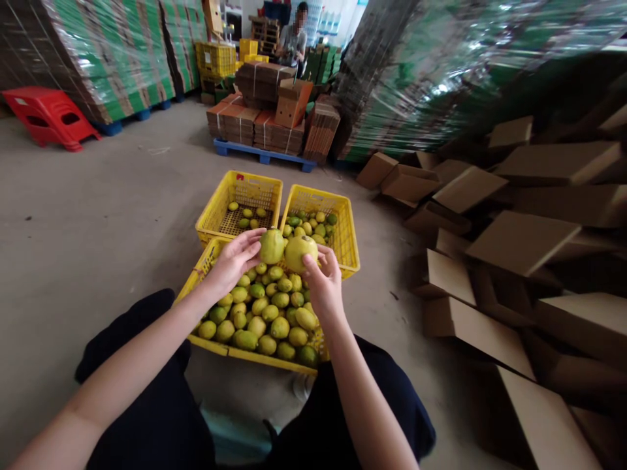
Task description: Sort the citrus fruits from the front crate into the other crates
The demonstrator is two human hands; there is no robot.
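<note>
My left hand (pixel 238 260) grips a greenish-yellow lemon (pixel 272 247) by its left side. In my right hand (pixel 324 279) is a yellower lemon (pixel 300 254), with the thumb in front of it. Both lemons are held up side by side, close together, over the near yellow crate (pixel 223 350). That crate is filled with many green and yellow lemons (pixel 270 313). Behind it on the left, another yellow crate (pixel 215 215) has several lemons on its bottom. The right rear yellow crate (pixel 347 228) holds more lemons, partly hidden by my right hand.
Open cardboard boxes (pixel 524 241) lie heaped on the right. Flattened cartons (pixel 264 124) sit on a blue pallet (pixel 264 155) ahead. A red stool (pixel 51 117) stands at the left, near wrapped pallet stacks (pixel 117 59). A person (pixel 294 42) is at the back.
</note>
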